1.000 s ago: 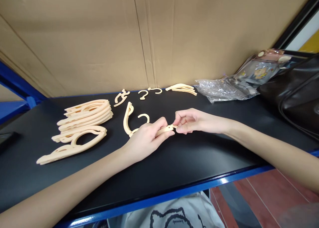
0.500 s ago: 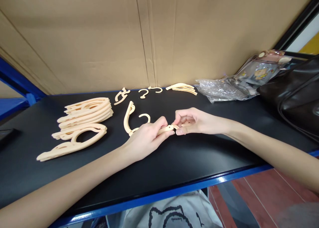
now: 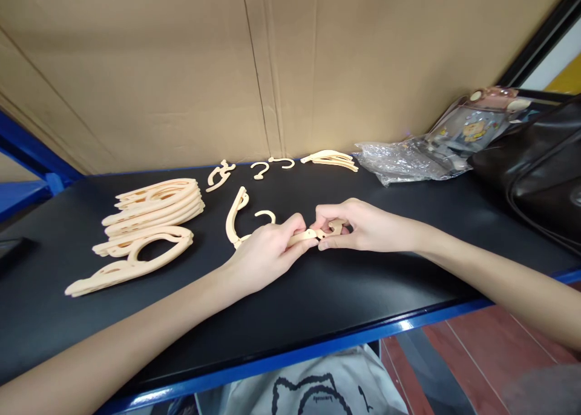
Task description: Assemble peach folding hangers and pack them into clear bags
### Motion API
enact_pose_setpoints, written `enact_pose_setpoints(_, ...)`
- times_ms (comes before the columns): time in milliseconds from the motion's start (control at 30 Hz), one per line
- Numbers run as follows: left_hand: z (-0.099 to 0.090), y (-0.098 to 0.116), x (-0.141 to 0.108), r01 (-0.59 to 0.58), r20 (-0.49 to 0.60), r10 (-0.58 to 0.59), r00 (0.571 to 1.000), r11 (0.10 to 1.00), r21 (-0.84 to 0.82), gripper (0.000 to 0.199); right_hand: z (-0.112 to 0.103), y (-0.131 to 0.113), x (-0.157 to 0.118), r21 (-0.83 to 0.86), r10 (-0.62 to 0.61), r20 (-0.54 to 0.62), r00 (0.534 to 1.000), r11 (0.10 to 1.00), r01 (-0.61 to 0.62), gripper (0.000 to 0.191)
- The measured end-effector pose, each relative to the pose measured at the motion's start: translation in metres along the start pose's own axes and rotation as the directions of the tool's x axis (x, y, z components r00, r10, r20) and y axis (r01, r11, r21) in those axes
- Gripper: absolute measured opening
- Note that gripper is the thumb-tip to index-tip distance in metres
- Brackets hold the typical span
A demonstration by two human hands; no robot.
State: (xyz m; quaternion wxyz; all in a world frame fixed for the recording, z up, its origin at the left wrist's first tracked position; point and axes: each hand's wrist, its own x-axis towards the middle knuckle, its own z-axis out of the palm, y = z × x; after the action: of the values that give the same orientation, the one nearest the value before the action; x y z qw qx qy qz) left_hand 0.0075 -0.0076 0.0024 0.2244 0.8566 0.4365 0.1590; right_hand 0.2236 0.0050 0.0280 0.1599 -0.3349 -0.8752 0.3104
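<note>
Turned since earlier frame: small piece (image 3: 336,226) in the R hand (image 3: 363,224), forked end now showing inside the curl of the hand; the hanger (image 3: 302,238) under the L hand (image 3: 265,251) also tipped a touch, its curved arm (image 3: 233,217) leaning a bit more toward the R hand.

Both hands meet mid-table, nearly touching. L hand: thumb & fingers closed in a firm pinch on the hanger's near bar. R hand: thumb & fingertips pinching the small piece, other fingers curled loosely; piece meets the bar's end, but can't tell if it's locked in. Hanger lies under & beyond the L hand, its hook (image 3: 267,214) curling up just past the knuckles; central joint hidden.

Progress, by the look of it: partway on this one. Stack of hangers (image 3: 154,206), well left of the L hand, is prob. the finished lot, exact no. unclear. Left to do, prob.: loose pcs beyond the hands, i.e. branched parts (image 3: 221,176), a short hook (image 3: 260,170), a longer hook (image 3: 283,162) & thin curved strips (image 3: 330,157). Clear plastic wrap (image 3: 408,161) is beyond the R hand, off to its right, on same black table (image 3: 345,300).
</note>
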Motion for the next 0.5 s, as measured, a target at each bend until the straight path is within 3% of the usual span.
enact_pose_setpoints(100,0.001,0.002,0.001,0.015,0.004,-0.015,1.0,1.0,-0.002,0.025,0.0,-0.002,-0.001,-0.053,-0.01,-0.006,1.0,0.999,0.01,0.014)
enact_pose_setpoints(300,0.001,0.008,0.002,-0.026,0.025,0.025,0.999,0.999,0.025,0.022,0.002,-0.012,-0.007,-0.354,-0.101,-0.043,0.994,0.932,0.08,0.012)
enact_pose_setpoints(500,0.002,0.006,0.0,0.07,-0.023,-0.071,0.997,0.997,-0.019,0.026,0.001,-0.009,-0.005,-0.396,-0.11,-0.039,0.993,0.914,0.086,0.01)
